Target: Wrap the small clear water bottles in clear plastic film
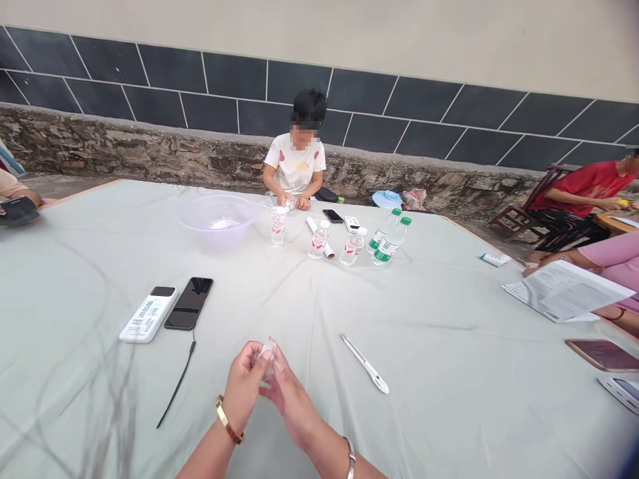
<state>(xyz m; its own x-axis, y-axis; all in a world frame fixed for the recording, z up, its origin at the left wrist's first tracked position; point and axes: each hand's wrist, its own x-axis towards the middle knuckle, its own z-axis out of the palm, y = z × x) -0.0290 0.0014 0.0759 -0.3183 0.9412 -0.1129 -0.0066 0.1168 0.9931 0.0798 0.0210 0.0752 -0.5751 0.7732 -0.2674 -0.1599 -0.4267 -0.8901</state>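
Both my hands meet over the near part of the table, around a small crumpled piece of clear plastic [268, 352]. My left hand [244, 379], with a gold bracelet at the wrist, pinches it from the left. From the right, my right hand [294, 399], wearing a silver bangle, closes its fingers on the same plastic; part of it is hidden by the fingers. To the right of my hands lies a white utility knife [365, 364]. A black phone [190, 303] and a white power bank [148, 315] rest to the left, with a black cord [177, 382] below them.
Across the table [429, 412], a person [294, 166] handles something clear. A purple basin [219, 223], several water bottles [317, 241], a white roll [327, 247] and another phone [333, 216] stand or lie there. Papers [564, 293] and a phone [604, 354] are at right, beside other people.
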